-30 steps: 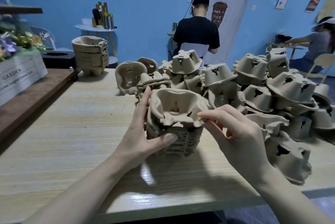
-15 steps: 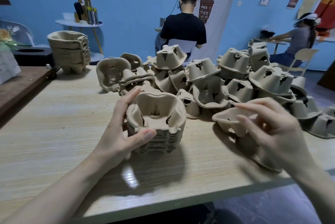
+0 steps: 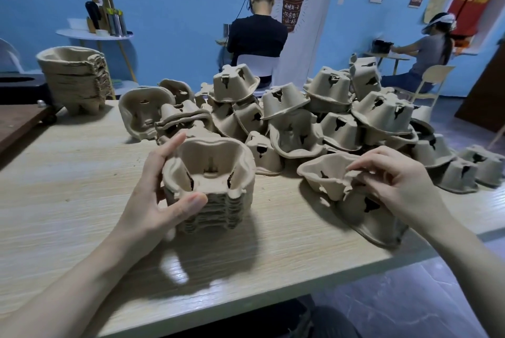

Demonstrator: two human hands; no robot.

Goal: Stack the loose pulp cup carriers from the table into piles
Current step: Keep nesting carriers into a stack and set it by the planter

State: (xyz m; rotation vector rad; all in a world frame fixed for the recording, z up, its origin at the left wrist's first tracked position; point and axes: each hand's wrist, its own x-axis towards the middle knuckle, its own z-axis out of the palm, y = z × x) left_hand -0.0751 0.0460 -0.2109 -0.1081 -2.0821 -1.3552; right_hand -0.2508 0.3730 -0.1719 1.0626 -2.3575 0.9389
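Carriers' pile [image 3: 210, 187] gripped by left hand [image 3: 153, 201]; right hand [image 3: 396, 187] pinches loose carrier [image 3: 325, 176] beside it.

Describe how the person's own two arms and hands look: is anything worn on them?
Both forearms are bare as far as the view shows: no sleeve, glove, watch, ring or bracelet on the left hand or the right hand. The fingernails look short and unpainted. No cables or markings are visible.
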